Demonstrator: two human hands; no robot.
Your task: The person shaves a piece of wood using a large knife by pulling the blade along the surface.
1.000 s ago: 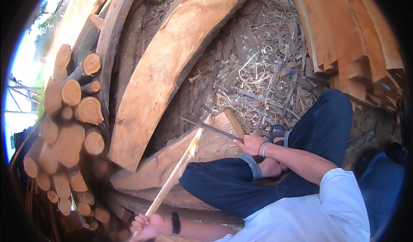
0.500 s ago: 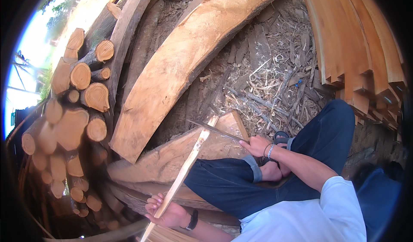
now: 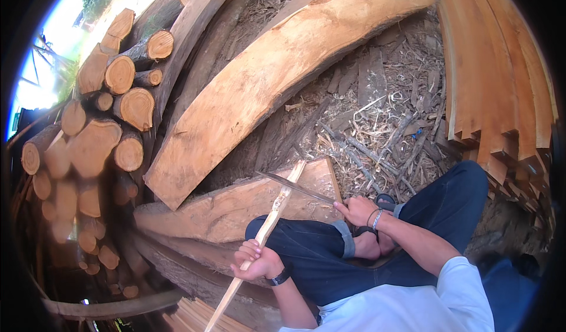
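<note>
We see left hand (image 3: 258, 263) with fingers curled round a pale stick (image 3: 270, 222), little gap showing; stick slants from near left up to its far end over a wooden slab (image 3: 203, 219). Right hand (image 3: 357, 210) closed on the handle end of a knife (image 3: 308, 193), grip snug, blade pointing left across the stick's far part; we can't tell if the edge touches. Log pile (image 3: 94, 146) far left, stacked boards (image 3: 480, 66) far right.

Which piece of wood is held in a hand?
The thin pale stick in the left hand, crossed by the knife near its far end; the wide planks and cut logs are unheld.
</note>
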